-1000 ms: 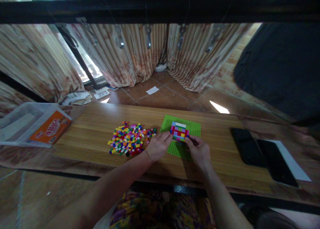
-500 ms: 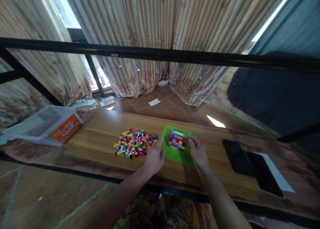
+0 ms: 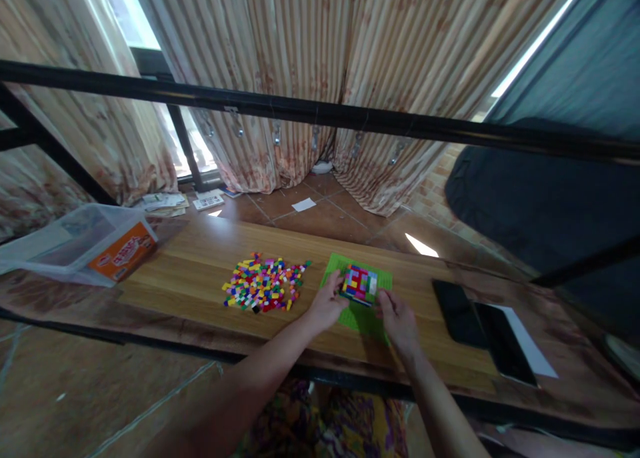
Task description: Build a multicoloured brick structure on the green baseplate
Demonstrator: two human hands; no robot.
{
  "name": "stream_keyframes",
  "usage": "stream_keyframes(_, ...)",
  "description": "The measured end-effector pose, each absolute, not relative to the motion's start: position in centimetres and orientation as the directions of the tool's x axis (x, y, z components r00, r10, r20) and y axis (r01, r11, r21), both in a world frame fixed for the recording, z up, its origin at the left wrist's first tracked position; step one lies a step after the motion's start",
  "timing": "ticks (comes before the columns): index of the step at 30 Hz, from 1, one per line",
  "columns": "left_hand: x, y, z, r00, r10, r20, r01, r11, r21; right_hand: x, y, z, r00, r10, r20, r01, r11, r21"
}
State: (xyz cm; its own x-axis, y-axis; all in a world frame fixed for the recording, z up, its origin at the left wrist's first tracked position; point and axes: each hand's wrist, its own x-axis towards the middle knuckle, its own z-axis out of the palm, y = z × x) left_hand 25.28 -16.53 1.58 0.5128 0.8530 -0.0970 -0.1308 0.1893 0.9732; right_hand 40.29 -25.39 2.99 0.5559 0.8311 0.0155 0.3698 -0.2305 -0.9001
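Note:
A small square build of colourful toy bricks [image 3: 359,283] is over the green studded baseplate [image 3: 367,319]. Its red, blue and purple top faces up, with white and green bricks along the right side. My left hand [image 3: 327,303] grips the build's left edge, thumb and fingers around the corner. On the opposite side, my right hand [image 3: 397,318] is closed, fingertips at the build's lower right edge. Whether the build rests on the baseplate or is slightly lifted, I cannot tell. Loose bricks [image 3: 265,283] lie spread in a pile left of my left hand.
A clear plastic box [image 3: 65,268] with an orange label stands at the left end of the wooden board [image 3: 185,271]. Two dark flat devices, a black one [image 3: 459,311] and another [image 3: 505,341] on white paper [image 3: 535,351], lie right. A black rail [image 3: 280,108] crosses beyond the board.
The brick build has turned about a quarter clockwise, its white and green side going from the far edge to the right. My left hand has moved right onto it.

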Motion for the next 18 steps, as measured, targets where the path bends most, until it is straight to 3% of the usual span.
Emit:
stream_keyframes(3, 25.3, -15.0, 1.8, 0.505, 0.851, -0.146, -0.069, 0.208, 0.976, 39.2, -28.3, 3.2, 0.582, 0.812, -0.041, 0.263, -0.236, -0.936)
stream_keyframes(10, 23.3, -15.7, 1.0, 0.46, 0.885, -0.063, 0.024, 0.058, 0.998, 41.8, -26.6, 3.4, 0.604, 0.774, 0.191, 0.513, -0.194, -0.836)
stream_keyframes(14, 23.9, -16.7, 0.7, 0.49, 0.869, -0.073, 0.031, 0.066, 0.997, 42.4, -24.5, 2.3, 0.476, 0.865, 0.159, 0.572, -0.166, -0.803)
stream_keyframes(18, 25.1, -16.8, 0.8, 0.503, 0.86, -0.085, -0.019, 0.109, 0.994, 39.7, -26.3, 1.4, 0.569, 0.811, 0.138, 0.527, -0.231, -0.818)
